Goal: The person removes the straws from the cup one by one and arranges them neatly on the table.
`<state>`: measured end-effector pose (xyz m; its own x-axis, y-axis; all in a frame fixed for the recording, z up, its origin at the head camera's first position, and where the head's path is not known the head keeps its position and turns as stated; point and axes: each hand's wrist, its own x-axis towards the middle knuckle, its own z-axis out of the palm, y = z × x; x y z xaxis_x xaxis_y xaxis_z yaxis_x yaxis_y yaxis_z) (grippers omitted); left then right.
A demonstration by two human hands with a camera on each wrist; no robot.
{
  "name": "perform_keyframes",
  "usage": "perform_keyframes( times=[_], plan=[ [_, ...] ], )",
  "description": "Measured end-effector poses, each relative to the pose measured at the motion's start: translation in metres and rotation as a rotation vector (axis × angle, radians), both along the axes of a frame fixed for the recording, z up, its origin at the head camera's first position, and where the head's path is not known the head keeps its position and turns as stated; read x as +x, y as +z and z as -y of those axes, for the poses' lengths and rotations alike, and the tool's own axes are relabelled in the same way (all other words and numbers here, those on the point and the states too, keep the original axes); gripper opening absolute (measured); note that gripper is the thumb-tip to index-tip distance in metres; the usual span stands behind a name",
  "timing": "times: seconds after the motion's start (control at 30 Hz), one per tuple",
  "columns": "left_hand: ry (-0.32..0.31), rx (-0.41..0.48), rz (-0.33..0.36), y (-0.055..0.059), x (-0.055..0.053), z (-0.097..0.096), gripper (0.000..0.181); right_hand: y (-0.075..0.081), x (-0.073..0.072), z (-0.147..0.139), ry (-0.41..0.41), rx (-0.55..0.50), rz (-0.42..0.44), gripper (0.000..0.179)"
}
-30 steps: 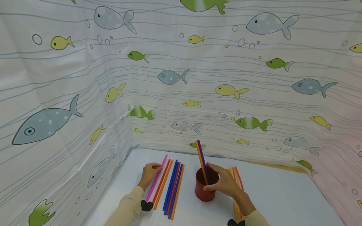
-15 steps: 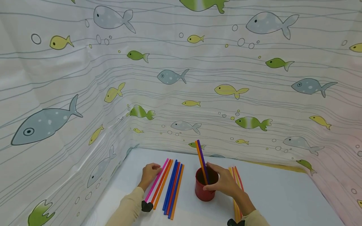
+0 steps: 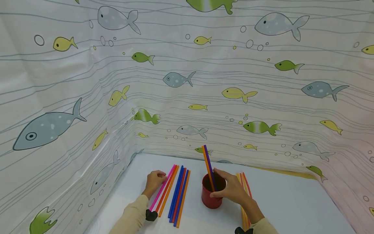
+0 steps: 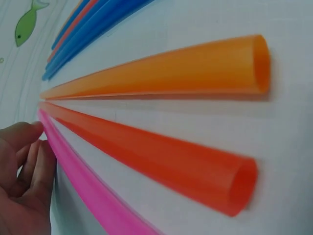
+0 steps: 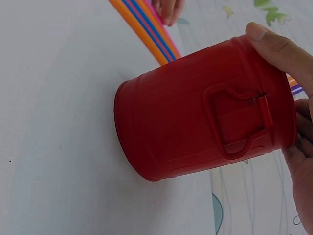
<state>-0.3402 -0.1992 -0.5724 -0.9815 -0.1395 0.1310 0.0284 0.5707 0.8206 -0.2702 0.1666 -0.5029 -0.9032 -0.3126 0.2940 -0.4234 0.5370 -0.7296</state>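
Observation:
My left hand (image 3: pixel 154 182) is beside the upper part of a pink straw (image 3: pixel 160 191) on the white table. In the left wrist view, the thumb and fingertips lie along one side of the straw (image 4: pixel 93 188). A red-orange straw (image 3: pixel 167 188) and an orange straw (image 4: pixel 195 68) lie close by, fanning apart toward that camera. My right hand (image 3: pixel 230 189) grips the rim of a red metal cup (image 3: pixel 211 199) between thumb and fingers. An orange straw (image 3: pixel 206 159) and a purple straw (image 3: pixel 208 158) lean inside it. The cup's wire handle (image 5: pixel 210 120) shows in the right wrist view.
A group of blue, red and orange straws (image 3: pixel 179 198) lies between the left hand and the cup. More yellow, orange and red straws (image 3: pixel 247 184) lie right of the cup, partly behind the right forearm. A fish-patterned curtain (image 3: pixel 187 97) surrounds the table (image 3: pixel 292 208).
The left hand held the pink straw a second ago. That straw has slid down beside the red-orange one, and the fingers no longer wrap it. The right hand and cup have stayed put.

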Motion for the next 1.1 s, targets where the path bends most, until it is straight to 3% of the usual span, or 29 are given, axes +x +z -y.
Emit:
perform_keyframes(
  times=[0.4, 0.93, 1.1],
  plan=[
    [-0.039, 0.023, -0.024, 0.007, 0.009, -0.013, 0.008, 0.0, -0.001, -0.001, 0.004, 0.001, -0.021, 0.096],
    [-0.074, 0.028, 0.014, 0.002, 0.006, -0.024, 0.006, -0.001, -0.001, 0.0, 0.01, -0.017, -0.016, 0.095],
    [-0.067, -0.013, -0.015, 0.009, 0.003, -0.025, 0.006, -0.001, -0.001, -0.001, 0.017, -0.025, -0.017, 0.095]
  ],
)
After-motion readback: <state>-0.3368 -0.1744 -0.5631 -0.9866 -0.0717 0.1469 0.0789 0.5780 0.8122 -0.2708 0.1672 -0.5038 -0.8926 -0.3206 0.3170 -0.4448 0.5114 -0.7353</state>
